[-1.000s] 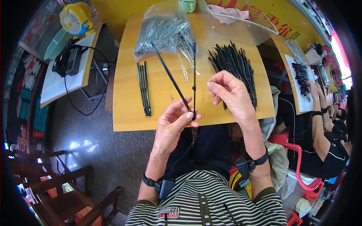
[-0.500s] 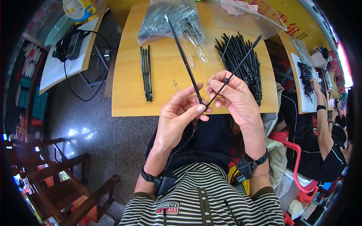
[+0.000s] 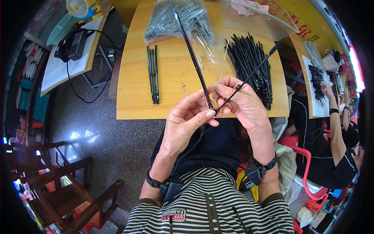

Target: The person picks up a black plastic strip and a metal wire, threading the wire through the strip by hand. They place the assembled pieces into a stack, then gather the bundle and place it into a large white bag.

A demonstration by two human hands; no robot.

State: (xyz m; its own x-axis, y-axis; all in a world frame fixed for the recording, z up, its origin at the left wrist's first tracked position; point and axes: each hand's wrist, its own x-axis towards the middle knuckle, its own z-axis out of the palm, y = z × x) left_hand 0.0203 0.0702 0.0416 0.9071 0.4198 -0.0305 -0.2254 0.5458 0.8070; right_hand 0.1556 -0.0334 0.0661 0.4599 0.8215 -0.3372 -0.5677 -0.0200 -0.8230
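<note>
Left hand [image 3: 191,117]: curled, pinching two black rods [image 3: 191,50] where their lower ends meet, above the near edge of the table [image 3: 132,82], apparently to steady the joint | Right hand [image 3: 245,107]: fingertips nearly together on thin wire [image 3: 222,66], close to joint | Rod pile [image 3: 249,58] right, wire bag [image 3: 175,23] beyond: presumably for easy reach | Three-odd rods [image 3: 153,74] left, seemingly kept separate

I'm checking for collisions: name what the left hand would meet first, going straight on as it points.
Probably the right hand, close ahead and to the right of the left hand; depth there is hard to judge.
</note>
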